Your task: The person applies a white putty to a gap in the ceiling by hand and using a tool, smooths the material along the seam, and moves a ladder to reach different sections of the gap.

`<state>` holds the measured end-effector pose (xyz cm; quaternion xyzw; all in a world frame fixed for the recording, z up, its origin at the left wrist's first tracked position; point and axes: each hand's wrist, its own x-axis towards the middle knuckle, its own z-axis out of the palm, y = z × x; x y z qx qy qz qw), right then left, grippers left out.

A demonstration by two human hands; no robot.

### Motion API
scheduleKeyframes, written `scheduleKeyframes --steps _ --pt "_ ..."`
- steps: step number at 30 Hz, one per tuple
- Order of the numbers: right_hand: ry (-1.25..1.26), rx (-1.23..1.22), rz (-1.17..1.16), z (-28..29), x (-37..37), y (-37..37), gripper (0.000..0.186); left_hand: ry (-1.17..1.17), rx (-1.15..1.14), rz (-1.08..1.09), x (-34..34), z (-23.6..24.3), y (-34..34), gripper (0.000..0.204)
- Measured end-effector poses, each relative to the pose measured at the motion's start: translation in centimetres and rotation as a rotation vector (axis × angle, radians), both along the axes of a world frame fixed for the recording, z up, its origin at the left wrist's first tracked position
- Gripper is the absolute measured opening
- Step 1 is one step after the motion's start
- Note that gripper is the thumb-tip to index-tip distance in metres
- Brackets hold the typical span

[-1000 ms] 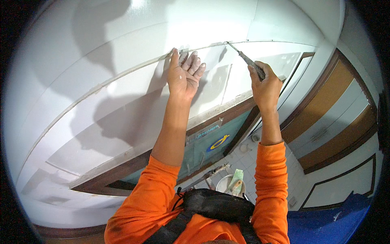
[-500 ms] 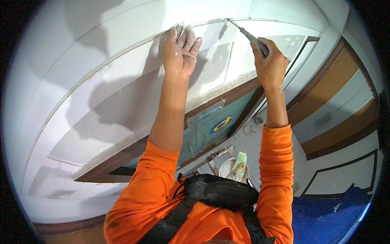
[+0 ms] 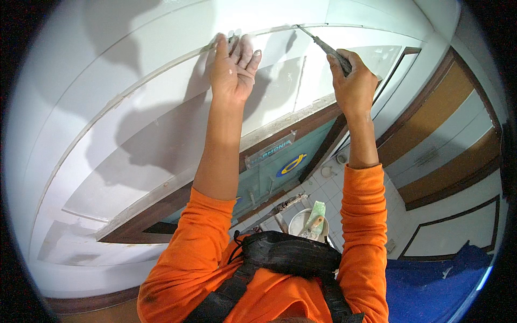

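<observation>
A long thin seam (image 3: pixel 161 69) curves across the white wall and ceiling panels above me. My right hand (image 3: pixel 353 81) grips the dark, dusty handle of a screwdriver (image 3: pixel 337 58). The tool slants up and left, and the tip of its thin metal shank meets the seam. To the left, my left hand (image 3: pixel 235 70) is raised to the same seam with its palm toward me. Its fingers are apart and bent at the edge, dusted white. A small dark grey bit shows between the thumb and fingers; I cannot tell whether it is a separate thing.
Below, a white bucket (image 3: pixel 293 225) holds a putty knife (image 3: pixel 315 225) and a pale green piece (image 3: pixel 318 211). A brown-framed glass panel (image 3: pixel 258 185) runs beneath the wall. Brown-and-white panelling (image 3: pixel 431 145) stands at the right, above a blue sheet (image 3: pixel 431 290).
Both hands and the screwdriver have shifted slightly left in the picture, along with the surroundings. The screwdriver's tip stays at the seam.
</observation>
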<state>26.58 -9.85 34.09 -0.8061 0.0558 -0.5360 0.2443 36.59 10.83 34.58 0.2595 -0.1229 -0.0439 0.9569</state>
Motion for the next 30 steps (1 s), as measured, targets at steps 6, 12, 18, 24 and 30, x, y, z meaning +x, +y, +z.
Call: scheduleKeyframes --steps 6,12,18,24,30 --pt "0.017 -0.006 -0.022 0.1 -0.1 0.2 0.026 -0.108 -0.083 -0.077 1.1 -0.8 0.6 0.027" --pt "-0.003 -0.002 -0.026 0.3 -0.1 0.4 0.024 -0.014 -0.164 -0.137 0.5 -0.1 1.2 0.024" --pt "0.014 -0.008 -0.026 0.3 -0.1 0.4 0.025 0.038 -0.121 0.011 -0.2 0.1 0.1 0.016" --pt "0.011 -0.010 -0.026 0.4 -0.2 0.5 0.025 0.017 -0.166 -0.142 0.1 -0.3 0.8 0.015" --pt "-0.011 -0.050 -0.038 0.3 0.0 0.4 0.025 -0.052 -0.218 -0.174 1.3 -0.8 1.3 0.015"
